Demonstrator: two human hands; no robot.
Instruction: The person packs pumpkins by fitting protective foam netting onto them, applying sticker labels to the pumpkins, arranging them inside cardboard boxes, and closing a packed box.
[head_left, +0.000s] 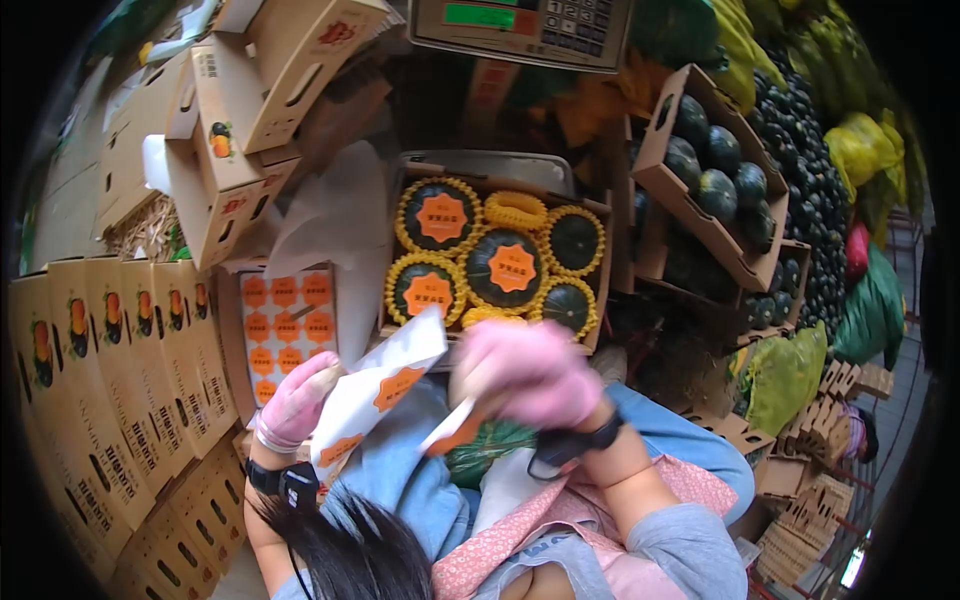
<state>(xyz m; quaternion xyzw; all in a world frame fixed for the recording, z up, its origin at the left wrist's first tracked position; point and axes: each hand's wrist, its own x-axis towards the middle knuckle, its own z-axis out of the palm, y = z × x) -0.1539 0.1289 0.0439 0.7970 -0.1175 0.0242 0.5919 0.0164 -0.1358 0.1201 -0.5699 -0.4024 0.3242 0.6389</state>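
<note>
My left hand (pixel 297 400), in a pink glove, is closed on the edge of a white sticker sheet (pixel 352 412) with orange labels. My right hand (pixel 525 372), also pink-gloved and smeared by motion, has a small white-and-orange piece of sticker paper (pixel 455 428) at its fingers. Just beyond my hands is an open carton (pixel 603 268) of dark green pumpkins. They sit in yellow foam nets; the middle pumpkin (pixel 503 268) and two on the left bear orange labels. The two on the right, including the upper one (pixel 574 241), show no label.
Left of the carton lies a stack of orange label sheets (pixel 288 325). Folded cartons (pixel 130 370) line the left side. A scale display (pixel 520 25) stands at the top. To the right are a tilted box (pixel 655 165) of pumpkins, a large pumpkin heap (pixel 800 190) and net bags (pixel 790 385).
</note>
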